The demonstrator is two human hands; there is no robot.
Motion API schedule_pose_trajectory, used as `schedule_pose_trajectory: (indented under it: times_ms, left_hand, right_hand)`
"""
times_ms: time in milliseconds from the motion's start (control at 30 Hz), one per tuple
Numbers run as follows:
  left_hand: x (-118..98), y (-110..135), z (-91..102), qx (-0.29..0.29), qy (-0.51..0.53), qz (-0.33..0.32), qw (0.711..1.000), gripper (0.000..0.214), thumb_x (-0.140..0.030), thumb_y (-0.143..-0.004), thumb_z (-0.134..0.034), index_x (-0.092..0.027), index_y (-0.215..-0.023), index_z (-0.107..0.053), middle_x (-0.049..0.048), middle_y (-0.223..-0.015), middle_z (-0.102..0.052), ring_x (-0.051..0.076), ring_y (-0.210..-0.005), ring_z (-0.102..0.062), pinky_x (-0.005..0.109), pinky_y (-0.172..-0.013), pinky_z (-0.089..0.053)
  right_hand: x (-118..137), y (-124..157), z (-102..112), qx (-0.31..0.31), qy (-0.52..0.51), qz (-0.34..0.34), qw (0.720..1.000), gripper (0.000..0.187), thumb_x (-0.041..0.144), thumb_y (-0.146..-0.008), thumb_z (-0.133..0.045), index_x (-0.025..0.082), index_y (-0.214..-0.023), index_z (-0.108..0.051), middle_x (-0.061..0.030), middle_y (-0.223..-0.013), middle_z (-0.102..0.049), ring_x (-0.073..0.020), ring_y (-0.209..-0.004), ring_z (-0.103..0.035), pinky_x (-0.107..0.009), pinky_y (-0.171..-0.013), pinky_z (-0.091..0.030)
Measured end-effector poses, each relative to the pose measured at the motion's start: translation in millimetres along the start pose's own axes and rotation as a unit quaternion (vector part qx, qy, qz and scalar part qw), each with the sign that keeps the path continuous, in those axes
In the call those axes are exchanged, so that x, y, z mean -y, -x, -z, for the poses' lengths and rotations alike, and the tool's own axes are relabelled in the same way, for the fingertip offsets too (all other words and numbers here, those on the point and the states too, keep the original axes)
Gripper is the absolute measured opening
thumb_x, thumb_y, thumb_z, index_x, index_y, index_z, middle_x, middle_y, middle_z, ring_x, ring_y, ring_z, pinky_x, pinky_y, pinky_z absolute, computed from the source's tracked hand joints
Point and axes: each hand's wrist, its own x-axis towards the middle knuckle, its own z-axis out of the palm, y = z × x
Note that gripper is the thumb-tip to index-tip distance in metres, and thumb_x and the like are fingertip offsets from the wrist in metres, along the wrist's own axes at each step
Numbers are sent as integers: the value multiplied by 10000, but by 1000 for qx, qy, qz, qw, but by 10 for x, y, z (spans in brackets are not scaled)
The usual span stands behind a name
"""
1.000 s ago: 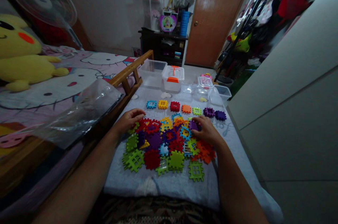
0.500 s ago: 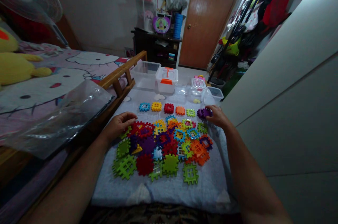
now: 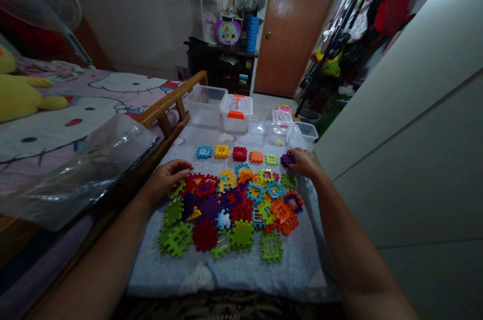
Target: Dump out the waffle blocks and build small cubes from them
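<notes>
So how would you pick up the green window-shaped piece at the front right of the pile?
Probably pinch the near toothed edge of the green window-frame piece, thumb and finger, coming from the person's side. It seems to lie flat, its near edge facing the blue-grey cloth, while orange pieces crowd its far side.

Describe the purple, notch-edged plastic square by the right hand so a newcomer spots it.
On the pale blue cloth, look past the multicoloured heap of plastic pieces to the single row beyond. At its right end sits the purple, notch-edged plastic square, partly covered by the right hand. It is the row's only purple one, beside a light green plastic square.
</notes>
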Motion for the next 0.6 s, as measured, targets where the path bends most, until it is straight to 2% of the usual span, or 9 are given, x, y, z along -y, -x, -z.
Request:
schedule_pose_trajectory:
  times_ms: [100, 200, 300, 333, 467, 600]
  left_hand:
    - [-9, 0, 1, -3, 4, 5, 1000, 519, -599, -625, -763, -189, -935, -693, 51, -893, -729, 146, -601, -589, 223, -489, -445]
    - [-35, 13, 0, -5, 6, 2, 1000, 517, -599, -615, -771, -188, -920, -698, 53, -884, -728, 155, -620, -598, 228, -502, -459]
    - [-56, 29, -3, -7, 4, -1, 1000, 512, -601, -615, -773, -190, -912, -702, 49, -862, -724, 153, -611, -594, 230, -502, -464]
    - [-57, 31, -3, -8, 3, -3, 1000, 510, -602, -618, -772, -190, -912, -703, 46, -856, -722, 148, -602, -588, 229, -500, -462]
    - [-30, 24, 1, -10, 2, -5, 1000, 526, -607, -613, -773, -186, -919, -697, 46, -868, -717, 134, -579, -567, 225, -487, -453]
    - [-4, 19, 1, -13, 6, -2, 1000, 530, -596, -630, -766, -178, -946, -687, 46, -876, -711, 123, -570, -553, 221, -488, -443]
  right_hand:
    - [4, 56, 46, -46, -31, 12, 998, 528, 224, -739, -686, 202, -1264, -631, -138, -1328, -601, -338, -1168, -541, -444, -948, -440]
    - [35, 196, 112, -90, -102, 58, 989, 378, 197, -773, -644, 184, -1150, -674, -128, -1175, -669, -274, -1048, -606, -405, -905, -474]
    - [89, 418, 127, -60, -158, 79, 982, 200, 185, -807, -600, 198, -981, -696, -61, -915, -704, -197, -816, -634, -323, -770, -494]
    - [106, 495, 113, -50, -161, 77, 983, 179, 183, -806, -602, 201, -958, -694, -51, -885, -700, -190, -790, -631, -314, -753, -490]
    - [139, 714, -25, -50, -125, 61, 989, 271, 176, -777, -645, 179, -1046, -681, -106, -1025, -687, -244, -947, -632, -361, -860, -482]
    - [136, 762, -191, -40, -89, 35, 995, 432, 239, -744, -711, 149, -1162, -654, -147, -1110, -650, -291, -1028, -601, -396, -917, -461]
